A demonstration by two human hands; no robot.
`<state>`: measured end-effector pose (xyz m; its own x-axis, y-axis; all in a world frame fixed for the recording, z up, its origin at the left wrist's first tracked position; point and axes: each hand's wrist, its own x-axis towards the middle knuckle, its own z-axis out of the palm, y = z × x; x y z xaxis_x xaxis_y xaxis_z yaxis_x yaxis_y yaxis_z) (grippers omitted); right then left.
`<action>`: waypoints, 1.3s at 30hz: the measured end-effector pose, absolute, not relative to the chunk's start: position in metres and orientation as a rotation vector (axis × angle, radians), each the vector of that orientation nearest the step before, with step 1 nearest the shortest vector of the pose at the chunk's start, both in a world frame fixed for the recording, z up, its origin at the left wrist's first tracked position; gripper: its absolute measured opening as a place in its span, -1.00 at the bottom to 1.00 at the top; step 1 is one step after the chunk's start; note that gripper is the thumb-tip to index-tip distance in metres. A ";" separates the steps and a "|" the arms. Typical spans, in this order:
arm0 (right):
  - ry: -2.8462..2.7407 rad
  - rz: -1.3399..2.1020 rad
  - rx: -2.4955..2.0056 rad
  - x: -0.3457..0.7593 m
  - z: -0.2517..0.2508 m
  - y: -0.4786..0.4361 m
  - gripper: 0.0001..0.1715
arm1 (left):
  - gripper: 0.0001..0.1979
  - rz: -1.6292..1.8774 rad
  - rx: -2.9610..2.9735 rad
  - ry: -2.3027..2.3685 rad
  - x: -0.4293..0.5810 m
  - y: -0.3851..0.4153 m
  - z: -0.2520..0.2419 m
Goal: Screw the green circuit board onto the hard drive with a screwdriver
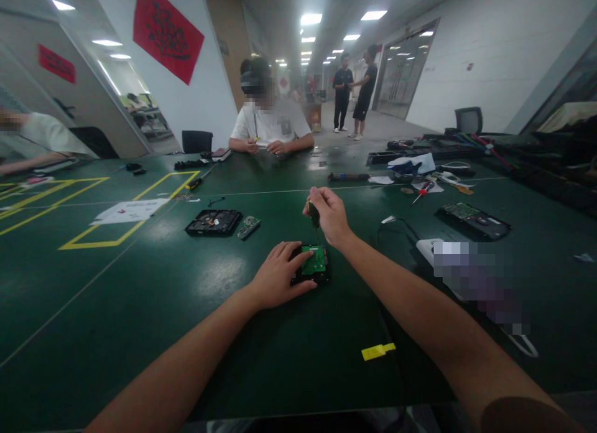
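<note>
A hard drive (319, 266) with a green circuit board facing up lies flat on the table in front of me. My left hand (280, 272) grips it from the left, thumb along the near side and a finger reaching over the board. Its left part is hidden under that hand. Above the far right corner, my right hand (330, 216) is closed round the dark and yellow handle of a screwdriver (314, 216). The shaft points down to the drive's far edge; whether its tip touches a screw is too small to tell.
On the green table (196, 321), an opened hard drive (213, 222) and a loose circuit board (249, 228) lie left. Another drive (473, 221), a red screwdriver (423, 191) and a blurred-out phone-like item (448, 265) lie right. A person (273, 125) sits opposite.
</note>
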<state>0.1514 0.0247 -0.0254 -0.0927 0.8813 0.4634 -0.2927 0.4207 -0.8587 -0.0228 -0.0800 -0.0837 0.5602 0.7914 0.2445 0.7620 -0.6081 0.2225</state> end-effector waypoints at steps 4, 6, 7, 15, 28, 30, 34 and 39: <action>-1.217 1.165 -0.543 0.150 -0.026 0.025 -0.37 | -0.25 0.489 2.691 1.355 -0.022 -0.081 -0.081; -1.169 1.184 -0.515 0.148 -0.026 0.023 -0.38 | -0.25 0.480 2.695 1.358 -0.022 -0.082 -0.080; -1.157 1.193 -0.502 0.148 -0.026 0.023 -0.38 | -0.25 0.477 2.697 1.359 -0.022 -0.082 -0.079; -1.210 1.174 -0.536 0.149 -0.026 0.017 -0.46 | -0.25 0.495 2.700 1.339 -0.023 -0.081 -0.081; -1.306 1.323 -0.433 0.153 -0.026 0.023 -0.57 | -0.25 0.500 2.703 1.346 -0.022 -0.081 -0.080; -1.260 1.325 -0.428 0.153 -0.028 0.023 -0.54 | -0.25 0.492 2.706 1.344 -0.022 -0.081 -0.080; -1.222 1.317 -0.443 0.154 -0.029 0.024 -0.53 | -0.26 0.487 2.709 1.342 -0.022 -0.082 -0.080; -1.248 1.304 -0.449 0.152 -0.029 0.022 -0.52 | -0.25 0.493 2.711 1.335 -0.022 -0.082 -0.080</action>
